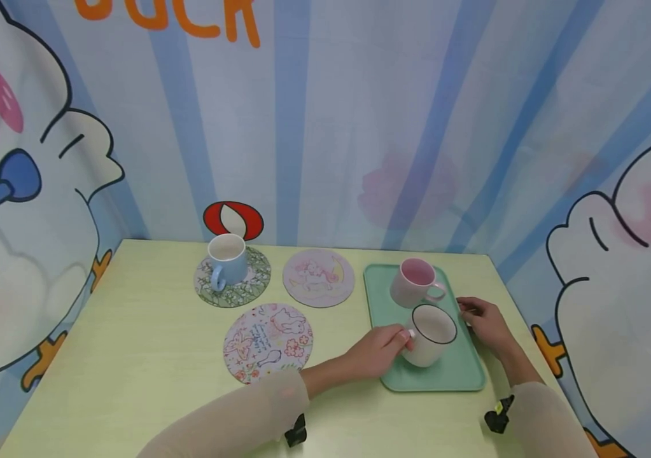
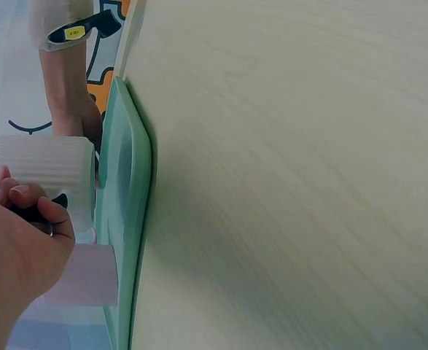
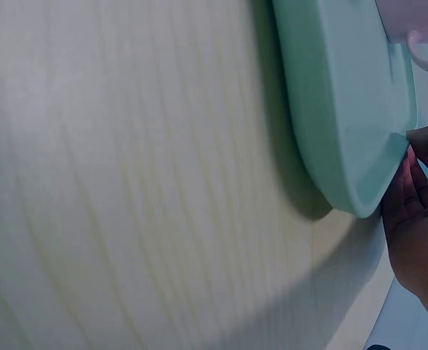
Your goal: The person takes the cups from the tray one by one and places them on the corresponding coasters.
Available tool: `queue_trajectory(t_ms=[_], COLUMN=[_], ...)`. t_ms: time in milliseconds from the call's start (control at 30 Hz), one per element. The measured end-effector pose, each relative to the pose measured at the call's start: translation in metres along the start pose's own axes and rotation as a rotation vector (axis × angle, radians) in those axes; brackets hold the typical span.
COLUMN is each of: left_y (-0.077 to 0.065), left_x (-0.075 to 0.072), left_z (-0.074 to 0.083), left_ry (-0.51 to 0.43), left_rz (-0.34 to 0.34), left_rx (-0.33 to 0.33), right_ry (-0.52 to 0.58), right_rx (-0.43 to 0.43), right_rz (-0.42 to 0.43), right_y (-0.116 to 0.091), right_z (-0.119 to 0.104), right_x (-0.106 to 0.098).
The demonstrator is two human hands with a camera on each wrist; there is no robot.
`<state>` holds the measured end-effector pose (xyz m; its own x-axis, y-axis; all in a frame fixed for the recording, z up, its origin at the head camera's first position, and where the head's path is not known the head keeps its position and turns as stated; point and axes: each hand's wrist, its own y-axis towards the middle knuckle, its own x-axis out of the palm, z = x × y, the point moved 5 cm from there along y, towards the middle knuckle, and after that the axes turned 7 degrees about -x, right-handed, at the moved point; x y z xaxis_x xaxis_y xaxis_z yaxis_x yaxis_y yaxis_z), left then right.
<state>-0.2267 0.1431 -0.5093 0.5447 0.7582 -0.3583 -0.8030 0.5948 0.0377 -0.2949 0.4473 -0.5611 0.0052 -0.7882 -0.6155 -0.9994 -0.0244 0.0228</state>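
Note:
In the head view, my left hand (image 1: 379,352) grips the handle of a white mug (image 1: 425,351) with a dark rim. The mug is upright over the near part of a green tray (image 1: 445,378). In the left wrist view, its ribbed base appears slightly above the tray surface. Behind it a pink mug (image 1: 407,287) stands on the tray, handle to the right. My right hand (image 1: 487,327) is at the tray's right edge. The right wrist view shows its thumb (image 3: 426,138) on the rim and the fingers below, pinching the edge.
A light blue mug (image 1: 230,262) stands on a green patterned round mat (image 1: 256,280) at the back left. A pink unicorn mat (image 1: 318,278) and a floral mat (image 1: 268,343) lie left of the tray. A striped cloth backdrop (image 1: 325,127) rises behind the table.

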Motion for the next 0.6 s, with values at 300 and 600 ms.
queue_trajectory(t_ms=[300, 600], left_y=[-0.008, -0.017], left_x=[-0.009, -0.010], left_z=[0.004, 0.002], left_ry=[-0.015, 0.025], left_rz=[0.005, 0.007], left_rx=[0.020, 0.061], right_ry=[-0.016, -0.025], right_rx=[-0.003, -0.002], right_rz=[-0.001, 0.003], right_y=[-0.001, -0.002], right_z=[-0.001, -0.001], right_x=[-0.001, -0.002])
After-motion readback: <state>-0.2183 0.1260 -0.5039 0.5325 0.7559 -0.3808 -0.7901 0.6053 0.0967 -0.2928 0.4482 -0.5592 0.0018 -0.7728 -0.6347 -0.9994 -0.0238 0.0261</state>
